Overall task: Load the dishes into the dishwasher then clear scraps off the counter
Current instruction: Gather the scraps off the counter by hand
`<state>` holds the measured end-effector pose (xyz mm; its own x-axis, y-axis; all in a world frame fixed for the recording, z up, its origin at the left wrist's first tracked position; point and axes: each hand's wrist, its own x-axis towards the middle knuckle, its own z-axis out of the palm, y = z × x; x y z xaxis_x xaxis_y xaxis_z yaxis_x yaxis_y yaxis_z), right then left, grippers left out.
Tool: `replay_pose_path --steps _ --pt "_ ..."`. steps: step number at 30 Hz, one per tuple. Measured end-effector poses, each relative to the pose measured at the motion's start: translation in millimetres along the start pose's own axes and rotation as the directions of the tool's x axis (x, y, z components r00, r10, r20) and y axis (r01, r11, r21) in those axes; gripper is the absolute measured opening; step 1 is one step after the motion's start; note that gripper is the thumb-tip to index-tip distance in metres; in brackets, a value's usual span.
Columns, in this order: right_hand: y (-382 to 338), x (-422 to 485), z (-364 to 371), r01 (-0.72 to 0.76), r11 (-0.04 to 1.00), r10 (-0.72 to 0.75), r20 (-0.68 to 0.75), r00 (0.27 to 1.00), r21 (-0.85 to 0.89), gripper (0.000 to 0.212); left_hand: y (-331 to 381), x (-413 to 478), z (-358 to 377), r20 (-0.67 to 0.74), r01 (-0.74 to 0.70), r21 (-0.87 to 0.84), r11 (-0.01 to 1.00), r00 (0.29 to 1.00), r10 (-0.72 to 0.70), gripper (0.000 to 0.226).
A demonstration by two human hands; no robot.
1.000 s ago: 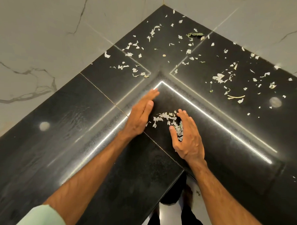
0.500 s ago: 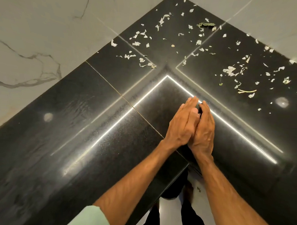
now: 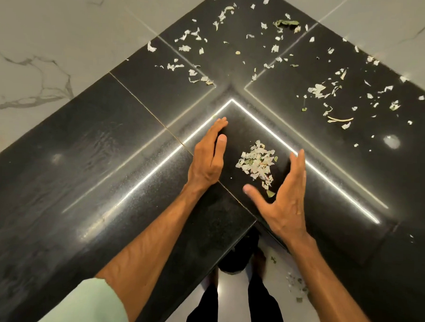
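Black polished stone formed the counter (image 3: 88, 184), and on it sat a small pile of scraps (image 3: 256, 161). Just left of the pile the left hand (image 3: 208, 158) stood on edge, fingers straight. Just right of the pile the right hand (image 3: 286, 200) was spread, thumb reaching below the pile. Neither grip held anything; both were released. Beyond the pile, loose scraps (image 3: 318, 90) lay well apart. To gather cleanly, the person would probably need both palm edges flat on the stone, closing evenly from each side so no flakes escaped underneath.
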<state>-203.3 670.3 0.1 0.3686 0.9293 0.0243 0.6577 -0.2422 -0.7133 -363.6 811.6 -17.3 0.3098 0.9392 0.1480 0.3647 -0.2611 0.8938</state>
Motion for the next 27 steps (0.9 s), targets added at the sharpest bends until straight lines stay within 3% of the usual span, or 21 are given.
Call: replay_pose_path --steps 2,5,11,16,18,23,27 --pt "1.5 -10.8 2.5 0.030 0.984 -0.019 0.065 0.998 -0.176 0.136 -1.4 -0.3 -0.6 -0.007 -0.003 -0.001 1.000 1.000 0.003 0.044" --pt "-1.4 4.8 17.4 0.053 0.950 -0.025 0.094 0.995 -0.308 0.136 1.4 -1.0 0.7 -0.008 -0.005 0.025 1.000 1.000 0.005 0.044" --pt "-9.0 76.0 36.7 0.076 0.973 -0.062 0.070 0.996 -0.219 0.116 -0.6 -1.7 0.9 -0.024 -0.013 0.033 0.999 1.000 0.014 0.042" --pt "-2.1 55.8 2.2 0.166 0.986 -0.166 0.010 0.986 -0.012 0.104 0.2 -1.9 0.8 -0.043 -0.020 0.027 0.999 0.999 0.021 0.040" --pt "8.6 32.0 -8.9 0.158 0.985 -0.157 0.023 0.987 -0.073 0.104 0.2 -1.7 0.8 -0.043 -0.025 0.036 0.999 0.999 0.027 0.039" --pt "15.4 9.2 12.7 0.087 0.909 -0.045 0.112 0.993 -0.408 0.104 1.6 -3.1 1.4 -0.040 -0.036 0.055 0.998 0.998 0.038 0.040" --pt "-9.1 38.9 39.6 0.144 0.916 -0.099 0.137 0.986 -0.375 0.101 0.8 -3.4 1.1 -0.045 -0.026 0.055 0.998 0.999 0.028 0.040"
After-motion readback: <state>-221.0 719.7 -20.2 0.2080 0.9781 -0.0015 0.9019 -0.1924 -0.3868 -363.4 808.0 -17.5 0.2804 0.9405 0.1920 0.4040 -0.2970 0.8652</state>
